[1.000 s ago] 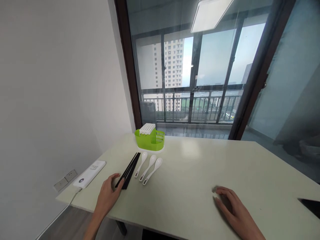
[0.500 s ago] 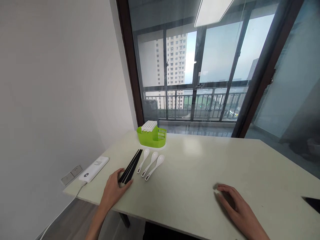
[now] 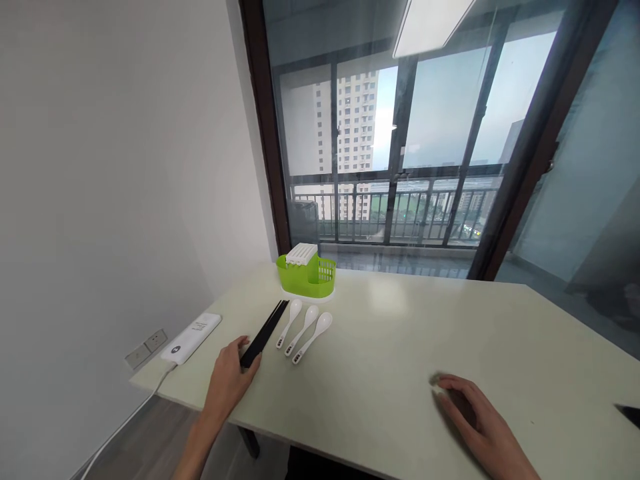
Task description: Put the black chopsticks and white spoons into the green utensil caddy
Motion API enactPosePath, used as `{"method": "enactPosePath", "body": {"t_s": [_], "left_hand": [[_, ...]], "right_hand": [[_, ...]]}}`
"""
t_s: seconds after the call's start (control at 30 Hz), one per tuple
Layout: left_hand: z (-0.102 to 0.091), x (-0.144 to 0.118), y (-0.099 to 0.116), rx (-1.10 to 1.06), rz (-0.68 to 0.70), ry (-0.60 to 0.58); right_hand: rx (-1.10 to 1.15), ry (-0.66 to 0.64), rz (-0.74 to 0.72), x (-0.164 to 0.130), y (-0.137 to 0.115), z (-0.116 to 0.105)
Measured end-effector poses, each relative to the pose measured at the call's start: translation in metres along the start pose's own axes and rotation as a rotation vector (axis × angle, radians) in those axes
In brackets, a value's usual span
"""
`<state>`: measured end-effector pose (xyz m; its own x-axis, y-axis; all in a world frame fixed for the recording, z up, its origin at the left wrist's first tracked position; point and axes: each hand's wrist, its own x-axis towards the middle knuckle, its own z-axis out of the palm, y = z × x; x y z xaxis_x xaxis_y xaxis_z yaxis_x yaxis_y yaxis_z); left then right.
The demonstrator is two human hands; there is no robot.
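Observation:
My left hand (image 3: 229,381) rests on the near left part of the pale table (image 3: 400,353), its fingers closed around the near ends of a bundle of black chopsticks (image 3: 265,324). The chopsticks still lie on the table, pointing toward a green cutlery holder (image 3: 306,273) with a white slotted insert. Three white spoons (image 3: 304,327) lie side by side just right of the chopsticks. My right hand (image 3: 475,420) lies palm down on the table at the near right, fingers slightly spread, holding nothing.
A white power bank (image 3: 191,337) with a cable sits at the table's left edge, near a wall socket (image 3: 147,347). A dark object (image 3: 631,415) pokes in at the right edge. Behind the table is a large window with a dark frame.
My left hand has slid forward and closed on the chopstick ends, gathering them into a tighter bundle. The right hand has stayed flat. The view has shifted slightly.

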<state>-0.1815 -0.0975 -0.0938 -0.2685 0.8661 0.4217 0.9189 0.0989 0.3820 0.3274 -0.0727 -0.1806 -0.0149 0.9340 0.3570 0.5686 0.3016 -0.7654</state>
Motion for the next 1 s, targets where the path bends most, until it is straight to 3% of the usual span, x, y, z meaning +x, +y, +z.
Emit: {"method": "enactPosePath", "body": {"t_s": [0.17,0.43,0.8,1.0], "left_hand": [[-0.001,0.014,0.015,0.133,-0.007,-0.046],[-0.015,0.051,0.039,0.331,-0.078,-0.292],[-0.022,0.101,0.028,0.502,-0.064,-0.475],[-0.016,0.114,0.031,0.491,-0.041,-0.449]], "right_hand": [[-0.010,0.035,-0.010,0.001,-0.003,-0.001],[-0.001,0.006,0.013,-0.001,0.001,-0.002],[0.011,0.061,-0.058,0.007,-0.033,0.000],[0.025,0.066,-0.067,0.008,-0.034,0.005]]}}
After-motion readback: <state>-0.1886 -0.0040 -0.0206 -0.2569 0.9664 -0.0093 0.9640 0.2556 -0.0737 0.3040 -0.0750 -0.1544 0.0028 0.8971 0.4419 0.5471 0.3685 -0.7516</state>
